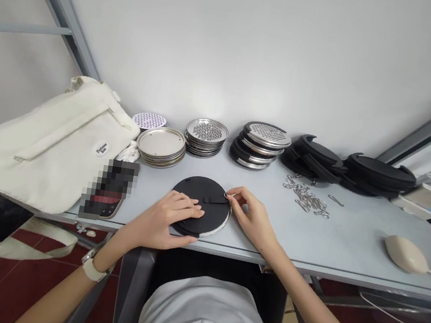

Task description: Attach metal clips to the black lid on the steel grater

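Note:
A round black disc (214, 210) with a thin metal rim lies flat on the pale grey table (333, 238), near its front edge. My left hand (164, 219) grips its near left side, with the fingers on top and the thumb along the lower edge. My right hand (251, 216) is at the disc's upper right rim, pinching a small metal clip (227, 195) between thumb and forefinger. A short black strip (209, 200) sits on the disc's face.
Stacks of perforated metal grater plates (206, 137) and black curved holders (379, 174) line the back of the table. Loose metal clips (306, 196) lie nearby. A cream canvas bag (48, 144) is at the left, a blurred phone (108, 191) beside it, and a beige mouse (406, 255) at the right.

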Demonstrator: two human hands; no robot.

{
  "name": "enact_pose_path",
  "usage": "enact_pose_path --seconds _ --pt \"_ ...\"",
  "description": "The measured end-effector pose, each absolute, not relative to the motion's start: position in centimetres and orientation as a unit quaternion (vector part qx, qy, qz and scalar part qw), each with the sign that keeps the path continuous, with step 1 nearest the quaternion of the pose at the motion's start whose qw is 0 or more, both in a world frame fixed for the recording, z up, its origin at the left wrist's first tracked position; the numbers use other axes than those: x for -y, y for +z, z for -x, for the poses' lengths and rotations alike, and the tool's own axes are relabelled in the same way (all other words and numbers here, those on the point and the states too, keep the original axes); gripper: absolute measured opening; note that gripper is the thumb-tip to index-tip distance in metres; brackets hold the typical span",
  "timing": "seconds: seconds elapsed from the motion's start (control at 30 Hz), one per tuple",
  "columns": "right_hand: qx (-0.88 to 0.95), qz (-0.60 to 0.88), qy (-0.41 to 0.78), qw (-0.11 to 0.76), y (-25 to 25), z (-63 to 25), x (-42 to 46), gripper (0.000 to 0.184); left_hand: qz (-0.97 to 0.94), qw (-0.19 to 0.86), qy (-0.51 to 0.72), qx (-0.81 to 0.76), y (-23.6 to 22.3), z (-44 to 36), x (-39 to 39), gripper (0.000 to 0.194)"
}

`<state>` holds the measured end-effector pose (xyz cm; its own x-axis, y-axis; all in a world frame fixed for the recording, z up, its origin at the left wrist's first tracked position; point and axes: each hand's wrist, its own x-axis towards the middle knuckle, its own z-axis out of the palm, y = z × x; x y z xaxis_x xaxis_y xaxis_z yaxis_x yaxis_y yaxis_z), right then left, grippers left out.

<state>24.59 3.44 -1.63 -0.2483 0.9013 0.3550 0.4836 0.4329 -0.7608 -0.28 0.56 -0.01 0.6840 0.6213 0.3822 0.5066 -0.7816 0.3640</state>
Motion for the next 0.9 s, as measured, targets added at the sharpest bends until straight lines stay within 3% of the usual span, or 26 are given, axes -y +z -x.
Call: enact_pose_path --seconds 0.3,0.63,0.9 --pt "0.742 0.466 0.296 0.382 -1.3 -24.4 -3.5 0.021 -0.926 0.072 0.21 -0.307 -0.3 0.4 -0.1 0.044" --pt "0.715 0.472 0.4 0.327 0.0 -24.1 -3.3 0.015 -0.9 0.206 0.172 -0.342 0.4 2.0 -1.3 0.05" --pt "0.72 0.477 0.41 0.292 0.7 -24.1 -3.0 0.013 -0.919 0.2 0.194 -0.28 -0.2 2.5 -3.3 0.049"
